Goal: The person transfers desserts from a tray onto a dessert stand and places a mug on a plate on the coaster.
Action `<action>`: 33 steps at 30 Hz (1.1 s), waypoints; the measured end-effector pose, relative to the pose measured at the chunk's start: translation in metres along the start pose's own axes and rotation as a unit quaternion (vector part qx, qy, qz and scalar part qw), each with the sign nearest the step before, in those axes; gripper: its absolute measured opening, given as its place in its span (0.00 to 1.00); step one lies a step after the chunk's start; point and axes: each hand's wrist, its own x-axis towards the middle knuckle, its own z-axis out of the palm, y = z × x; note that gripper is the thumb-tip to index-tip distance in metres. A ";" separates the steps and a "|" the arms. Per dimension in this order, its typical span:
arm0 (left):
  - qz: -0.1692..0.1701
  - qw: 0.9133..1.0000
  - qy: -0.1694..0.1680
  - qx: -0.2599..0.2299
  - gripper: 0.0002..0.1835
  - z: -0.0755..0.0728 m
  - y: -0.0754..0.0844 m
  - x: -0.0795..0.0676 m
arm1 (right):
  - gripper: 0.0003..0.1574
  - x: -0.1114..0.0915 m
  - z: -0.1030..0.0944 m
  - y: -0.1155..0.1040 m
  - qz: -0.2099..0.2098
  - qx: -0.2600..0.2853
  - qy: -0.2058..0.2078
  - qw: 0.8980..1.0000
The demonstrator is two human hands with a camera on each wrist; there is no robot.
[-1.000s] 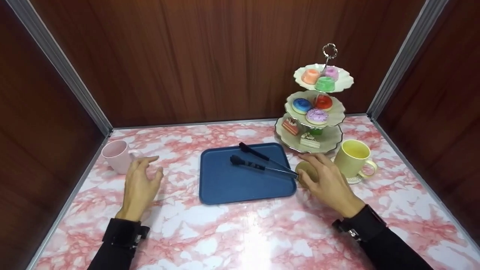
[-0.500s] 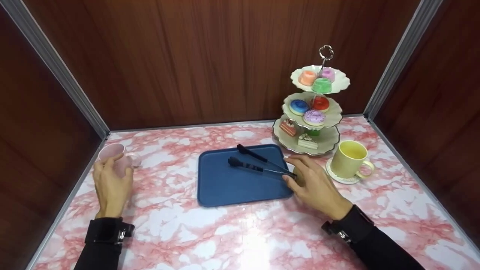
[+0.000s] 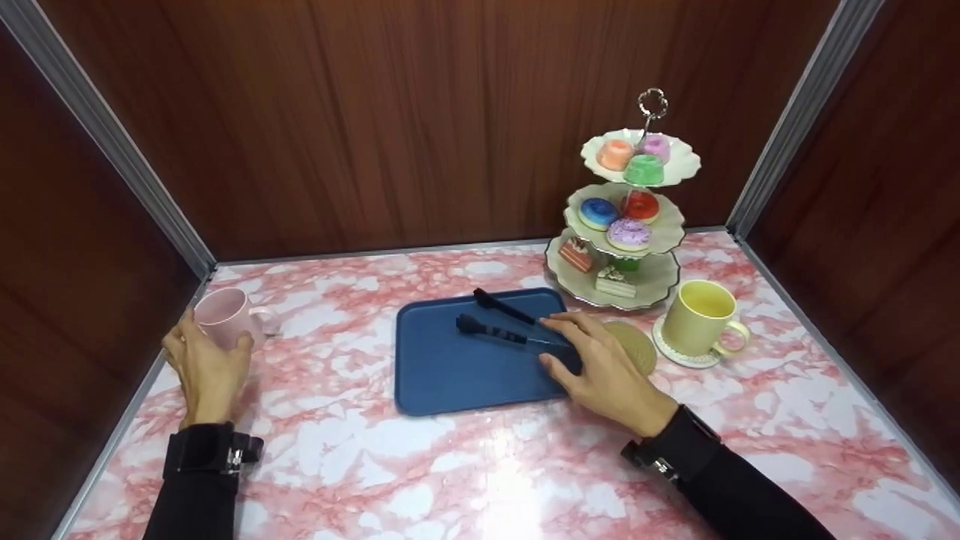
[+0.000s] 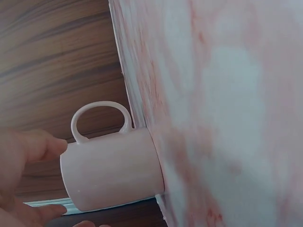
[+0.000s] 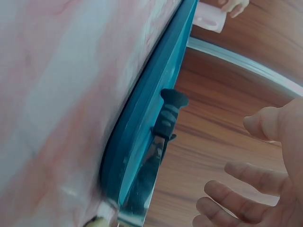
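Note:
At the left of the table stands a pink mug [image 3: 226, 321], its handle on the right side. My left hand [image 3: 206, 375] is at the mug's near side, fingers and thumb spread either side of it. In the left wrist view the thumb lies close to the rim of the mug [image 4: 113, 170]; whether it touches is unclear. A blue tray [image 3: 442, 382] carries black-handled metal tongs [image 3: 491, 328]. Over the tray's right edge hovers my right hand [image 3: 611, 379], fingers parted, hiding the tongs' joined end. The right wrist view shows a gap between these fingers and the tongs [image 5: 163, 125].
A three-tier stand [image 3: 652, 289] with toy cakes, doughnuts and jellies rises at the back right. Near it a yellow mug [image 3: 694, 330] sits on a white coaster [image 3: 686, 360]. A tan round coaster [image 3: 636, 346] lies beside the tray. Wooden walls enclose the table.
My left hand has moved left to the pink mug. The right hand has shifted left from the tan coaster to above the tongs' end, uncovering much of the coaster.

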 end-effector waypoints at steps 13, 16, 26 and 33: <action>0.010 0.999 -0.001 -0.034 0.56 0.012 -0.008 0.027 | 0.34 0.013 0.022 -0.011 -0.027 0.027 0.007 0.999; 0.004 0.999 0.006 -0.038 0.57 0.013 -0.009 0.029 | 0.34 0.016 0.026 -0.013 -0.024 0.027 -0.001 0.999; -0.022 0.999 0.006 -0.024 0.58 0.015 -0.009 0.033 | 0.33 0.026 0.038 -0.023 -0.031 0.024 -0.005 0.999; -0.021 0.999 0.014 -0.039 0.56 0.014 -0.012 0.033 | 0.32 0.035 0.047 -0.032 -0.032 0.022 -0.013 0.999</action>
